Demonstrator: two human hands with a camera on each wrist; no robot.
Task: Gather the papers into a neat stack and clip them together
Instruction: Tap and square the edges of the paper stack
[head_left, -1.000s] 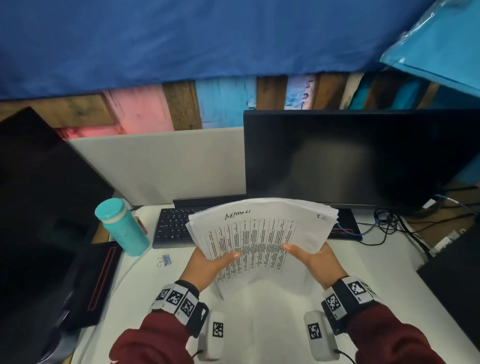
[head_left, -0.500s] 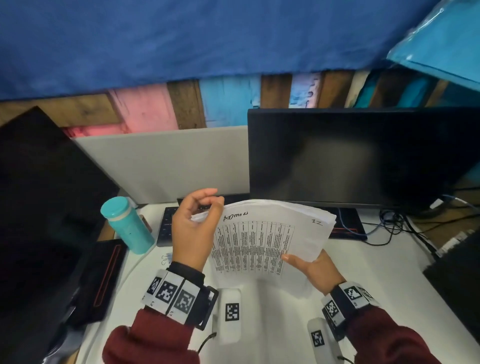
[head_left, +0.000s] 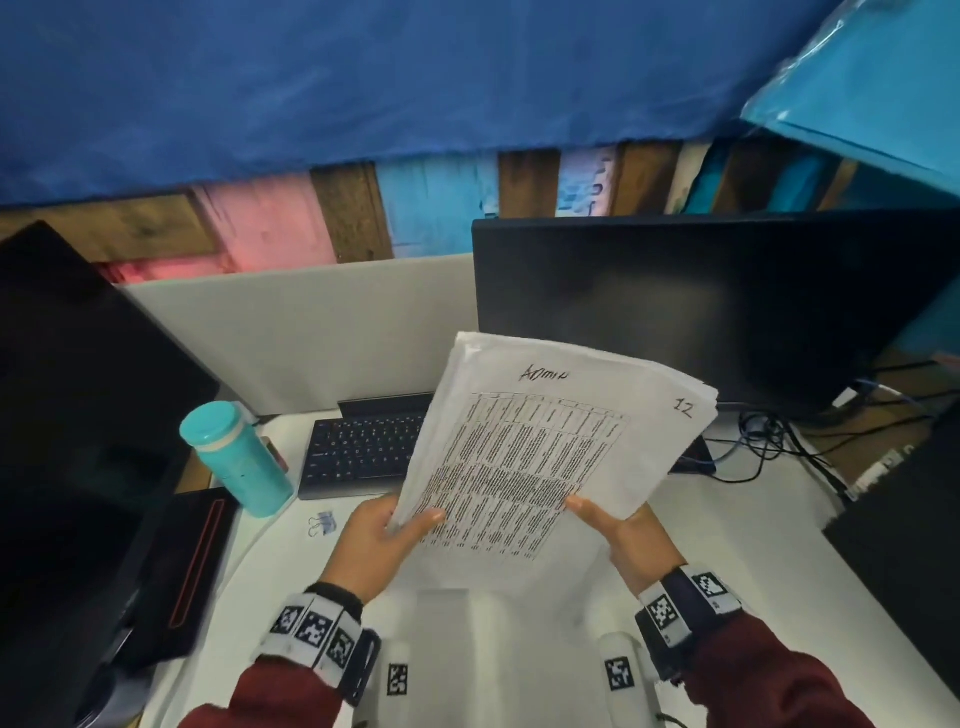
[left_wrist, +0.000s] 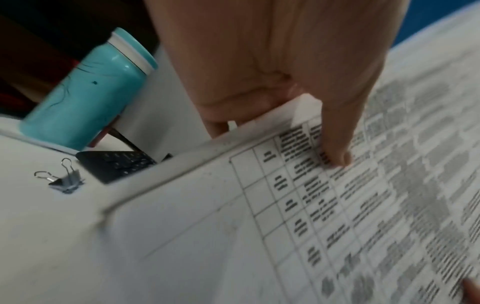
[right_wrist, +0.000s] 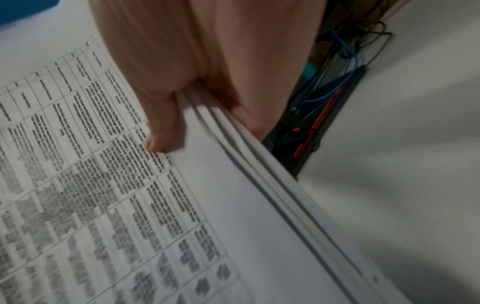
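Both hands, left hand (head_left: 375, 540) and right hand (head_left: 631, 538), pinch the papers (head_left: 540, 441) (edges uneven), held above the desk (head_left: 727, 519), long axis pointing away toward the monitor (head_left: 701, 306).

Both hands are up in front, palms kinda facing each other. Left hand (head_left: 371, 545) grips the papers (head_left: 545, 441) at their lower left edge, thumb (left_wrist: 335, 144) lying on top and fingers tucked underneath. Right hand (head_left: 631, 540) does the same on the right edge, thumb (right_wrist: 161, 127) on the top sheet. Red sleeves and tagged bands on both wrists.
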